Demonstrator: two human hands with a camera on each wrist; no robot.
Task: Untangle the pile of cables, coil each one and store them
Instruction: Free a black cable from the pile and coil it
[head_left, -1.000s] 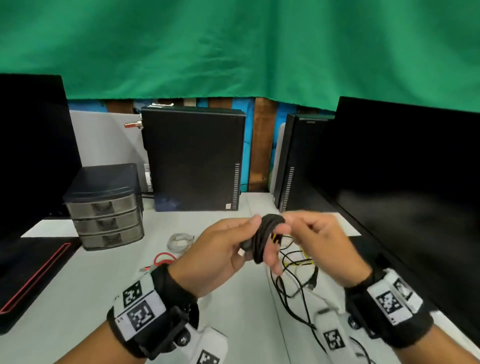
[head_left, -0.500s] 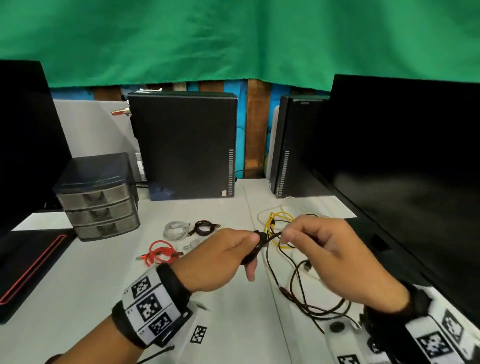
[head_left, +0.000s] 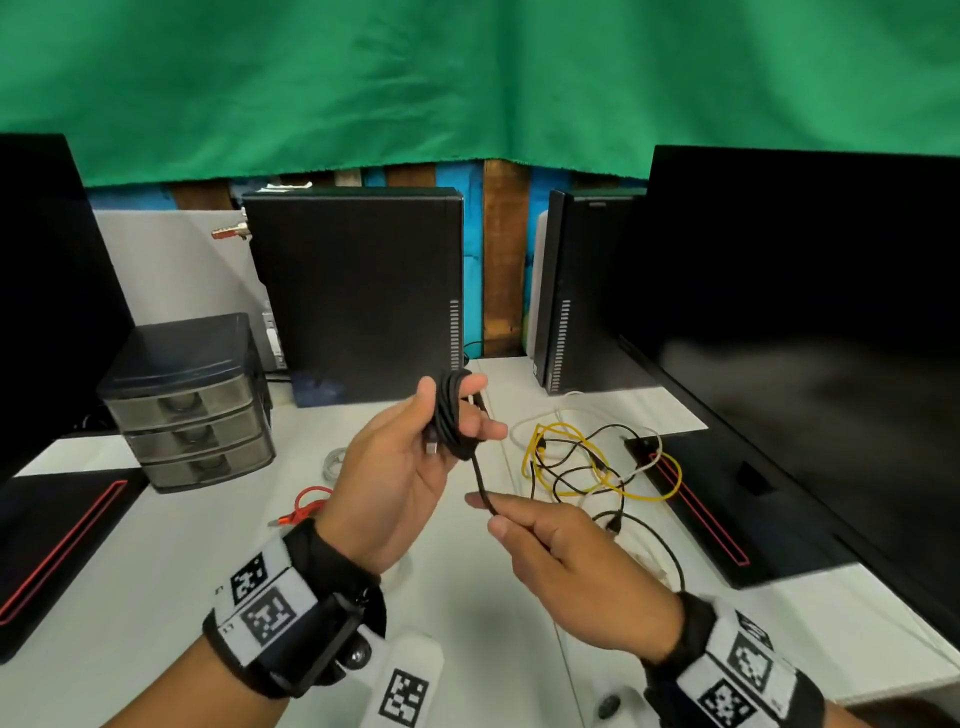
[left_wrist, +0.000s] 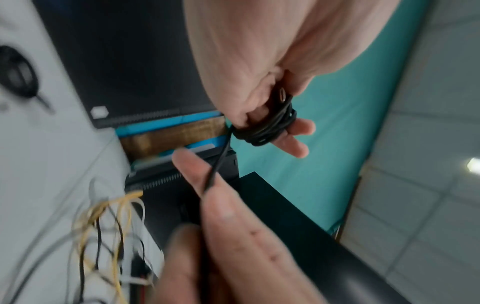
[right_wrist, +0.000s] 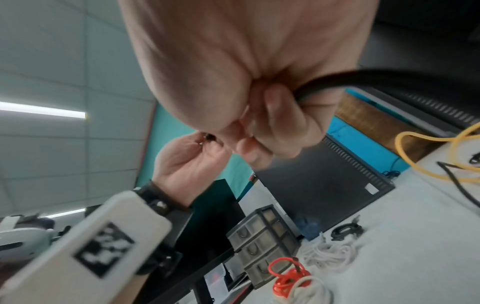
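Note:
My left hand (head_left: 415, 457) is raised above the desk with a black cable coil (head_left: 451, 415) wound round its fingers; the coil (left_wrist: 270, 125) shows clearly in the left wrist view. A loose end of the black cable (head_left: 480, 483) runs down from the coil to my right hand (head_left: 550, 551), which pinches it between thumb and fingers (right_wrist: 280, 115). On the white desk (head_left: 156, 571) to the right lies a tangle of yellow, black and white cables (head_left: 587, 462). A coiled red cable (head_left: 306, 506) and a coiled white cable (head_left: 332, 460) lie left of my hands.
A small grey drawer unit (head_left: 192, 410) stands at the left. Two black computer towers (head_left: 358, 291) stand at the back, a large black monitor (head_left: 805, 338) at the right, another at the far left. A black pad with red trim (head_left: 47, 540) lies at the left edge.
My left hand has risen with more black cable wound round its fingers. My right hand has dropped lower and nearer to me, drawing the loose end taut.

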